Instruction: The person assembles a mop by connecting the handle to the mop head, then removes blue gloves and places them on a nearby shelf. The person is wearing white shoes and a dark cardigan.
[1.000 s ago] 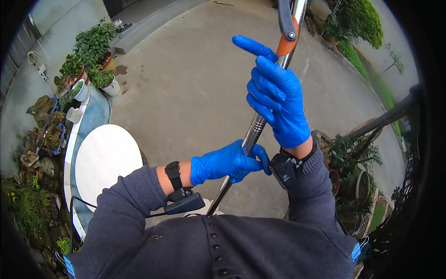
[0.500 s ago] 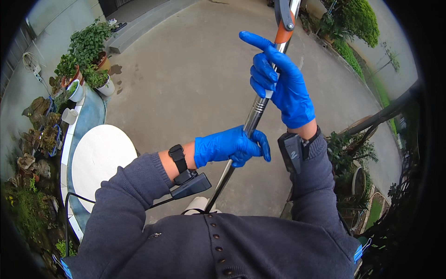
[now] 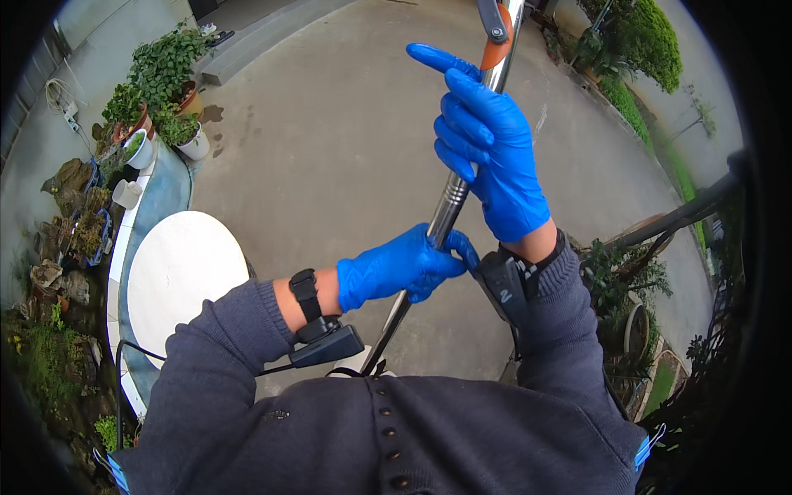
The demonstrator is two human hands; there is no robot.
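Hands in blue gloves, two of them, hold one shiny metal pole (image 3: pixel 445 214), which slants from the near middle up to the far right, in front of the torso. The left hand (image 3: pixel 404 268) is lower and nearer, its fingers curled closely round the pole; where its thumb lies is hard to tell. The right hand (image 3: pixel 493 148) is higher and farther off; three of its fingers are bent round the pole, while one finger juts out straight to the left. How firmly it grips cannot be told.

Just beyond the right hand, the pole carries one orange part (image 3: pixel 497 54) and one dark lever (image 3: pixel 492 18); the lever and the pole's far end are cut off by the upper edge. The near end is hidden by the dark jacket (image 3: pixel 330 429), on which five buttons can be made out. A pale shape (image 3: pixel 360 361) beside the pole's near stretch is mostly covered and hard to identify.

Two dark wrist devices (image 3: pixel 328 345) are worn, one per arm. Two light-blue pieces (image 3: pixel 117 472) show at the shoulders, both partly out of view. To the left is one round white tabletop (image 3: pixel 186 276), its near edge overlapped by the sleeve. Beyond it, at the far left, are four plant pots (image 3: pixel 196 145), partly hidden by leaves, and one small white container (image 3: pixel 126 195). Foliage at the near right sinks into the dark rim.
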